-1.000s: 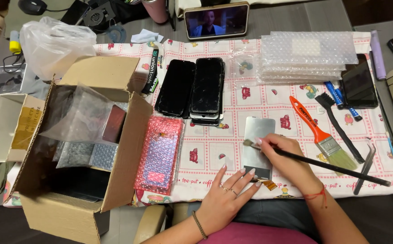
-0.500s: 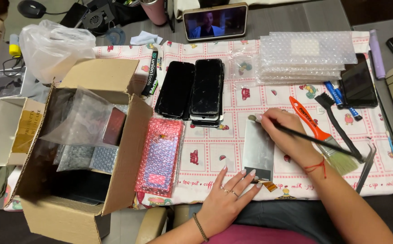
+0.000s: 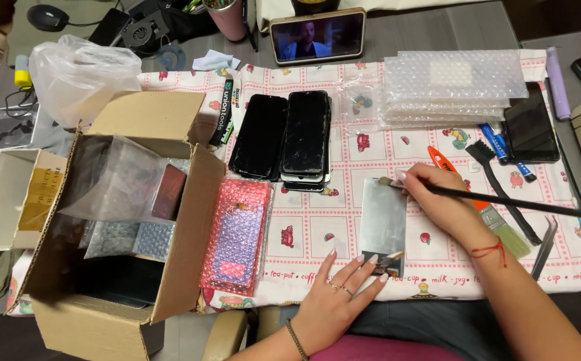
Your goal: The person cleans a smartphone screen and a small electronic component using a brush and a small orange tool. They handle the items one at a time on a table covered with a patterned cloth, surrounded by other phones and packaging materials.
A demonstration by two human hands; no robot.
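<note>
A grey metal phone panel (image 3: 384, 224) lies flat on the patterned tablecloth (image 3: 310, 227) in front of me. My left hand (image 3: 340, 301) rests flat with spread fingers, its fingertips pressing the panel's near edge. My right hand (image 3: 437, 200) grips a thin black brush (image 3: 497, 198), whose tip touches the panel's top edge. The brush handle points right.
An open cardboard box (image 3: 103, 220) with bubble-wrapped items stands left, a pink bubble-wrap pouch (image 3: 235, 234) beside it. Dark phone screens (image 3: 283, 137) lie stacked behind. Bubble-wrap sheets (image 3: 454, 87), an orange brush (image 3: 497, 220), a black brush (image 3: 504, 190), tweezers (image 3: 545, 244) and a phone (image 3: 531, 127) lie right. A propped phone (image 3: 317, 35) plays video.
My right hand has drawn the brush tip from the panel's lower left area up to its top edge. The left hand has stayed on the near edge.
</note>
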